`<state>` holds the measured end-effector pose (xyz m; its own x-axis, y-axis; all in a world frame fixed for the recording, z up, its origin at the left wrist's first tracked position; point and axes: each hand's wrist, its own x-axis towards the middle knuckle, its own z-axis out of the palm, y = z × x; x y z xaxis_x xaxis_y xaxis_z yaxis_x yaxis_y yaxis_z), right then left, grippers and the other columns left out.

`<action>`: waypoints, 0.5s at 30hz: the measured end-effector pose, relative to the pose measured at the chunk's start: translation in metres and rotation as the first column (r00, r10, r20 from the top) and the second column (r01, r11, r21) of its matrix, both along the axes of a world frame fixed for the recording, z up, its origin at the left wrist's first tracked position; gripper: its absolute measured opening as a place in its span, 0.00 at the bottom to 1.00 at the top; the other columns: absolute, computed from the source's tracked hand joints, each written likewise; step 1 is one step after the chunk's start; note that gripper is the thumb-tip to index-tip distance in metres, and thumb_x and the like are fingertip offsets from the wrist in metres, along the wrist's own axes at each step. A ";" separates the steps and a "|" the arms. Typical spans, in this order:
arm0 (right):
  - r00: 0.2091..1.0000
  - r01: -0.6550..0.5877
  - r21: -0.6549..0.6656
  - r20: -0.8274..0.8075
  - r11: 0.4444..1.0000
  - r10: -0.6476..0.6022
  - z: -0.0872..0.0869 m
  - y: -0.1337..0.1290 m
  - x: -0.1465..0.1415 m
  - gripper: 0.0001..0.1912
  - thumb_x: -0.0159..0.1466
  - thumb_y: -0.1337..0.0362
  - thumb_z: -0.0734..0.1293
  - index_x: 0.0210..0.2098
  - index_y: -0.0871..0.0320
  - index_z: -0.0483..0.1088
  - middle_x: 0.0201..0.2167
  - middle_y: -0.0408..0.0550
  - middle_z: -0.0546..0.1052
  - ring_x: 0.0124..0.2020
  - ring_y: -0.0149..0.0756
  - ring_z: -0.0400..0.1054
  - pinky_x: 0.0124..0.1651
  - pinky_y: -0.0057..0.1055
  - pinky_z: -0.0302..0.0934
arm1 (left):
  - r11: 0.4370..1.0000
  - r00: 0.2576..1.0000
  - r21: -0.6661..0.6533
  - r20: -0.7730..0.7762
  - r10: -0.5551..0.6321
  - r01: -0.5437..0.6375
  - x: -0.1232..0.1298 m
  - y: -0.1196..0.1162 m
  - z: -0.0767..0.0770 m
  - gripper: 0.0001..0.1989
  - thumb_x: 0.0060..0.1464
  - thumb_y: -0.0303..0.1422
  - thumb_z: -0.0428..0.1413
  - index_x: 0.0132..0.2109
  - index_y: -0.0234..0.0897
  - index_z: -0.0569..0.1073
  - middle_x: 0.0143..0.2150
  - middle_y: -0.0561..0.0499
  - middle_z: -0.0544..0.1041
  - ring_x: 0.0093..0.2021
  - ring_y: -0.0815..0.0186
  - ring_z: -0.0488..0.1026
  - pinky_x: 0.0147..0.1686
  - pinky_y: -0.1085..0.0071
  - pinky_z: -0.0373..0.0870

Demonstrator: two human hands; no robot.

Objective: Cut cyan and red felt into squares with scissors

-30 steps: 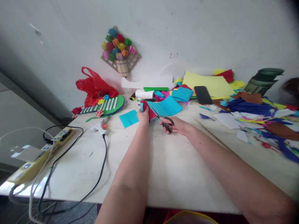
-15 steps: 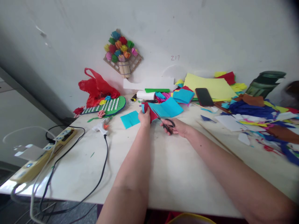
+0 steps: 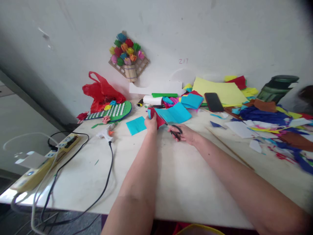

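Red paper (image 3: 160, 122) is pinched in my left hand (image 3: 151, 123), with the end of a blue sheet (image 3: 174, 114) beside it. My right hand (image 3: 185, 133) is closed round the black handles of a pair of scissors (image 3: 176, 131). The scissor blades point up and left, against the red paper. Whether the blades are parted is too small to tell. A separate blue square (image 3: 136, 126) lies flat on the table, just left of my left hand.
A glue gun (image 3: 106, 133) with a black cable and a power strip (image 3: 44, 166) are at the left. Behind are a red bag (image 3: 101, 91), a green board (image 3: 119, 111) and a phone (image 3: 213, 102). A thin stick (image 3: 230, 148) and paper scraps (image 3: 264, 114) lie at the right.
My right hand and the scissors have shifted very slightly, and the handles look closer together. My left hand still holds the red paper in nearly the same place.
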<state>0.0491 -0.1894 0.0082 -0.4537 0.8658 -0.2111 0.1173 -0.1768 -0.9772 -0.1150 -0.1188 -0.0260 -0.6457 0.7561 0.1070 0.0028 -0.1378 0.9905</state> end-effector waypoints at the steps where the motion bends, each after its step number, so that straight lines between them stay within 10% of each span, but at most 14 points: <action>1: 1.000 0.004 0.002 -0.005 1.000 -0.004 0.000 0.000 0.000 0.20 0.53 0.49 0.67 0.30 0.62 0.67 0.15 0.40 0.67 0.11 0.22 0.59 0.11 0.18 0.44 | 1.000 1.000 0.004 0.013 0.001 -0.001 0.000 0.000 0.000 0.14 0.45 0.39 0.57 0.36 0.33 0.73 0.31 0.46 0.76 0.33 0.61 0.75 0.33 0.68 0.69; 15: 0.997 0.059 0.021 -0.051 0.998 -0.058 -0.004 -0.001 -0.003 0.25 0.46 0.46 0.71 0.29 0.63 0.69 0.13 0.39 0.66 0.11 0.21 0.56 0.12 0.20 0.46 | 1.000 0.997 0.031 0.072 -0.001 -0.001 0.001 -0.003 0.003 0.12 0.45 0.38 0.58 0.33 0.32 0.73 0.29 0.47 0.75 0.32 0.61 0.74 0.31 0.69 0.69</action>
<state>0.0461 -0.1908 0.0040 -0.4119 0.8954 -0.1693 0.0580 -0.1597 -0.9855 -0.1145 -0.1219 -0.0233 -0.6523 0.7533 0.0841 -0.0682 -0.1689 0.9833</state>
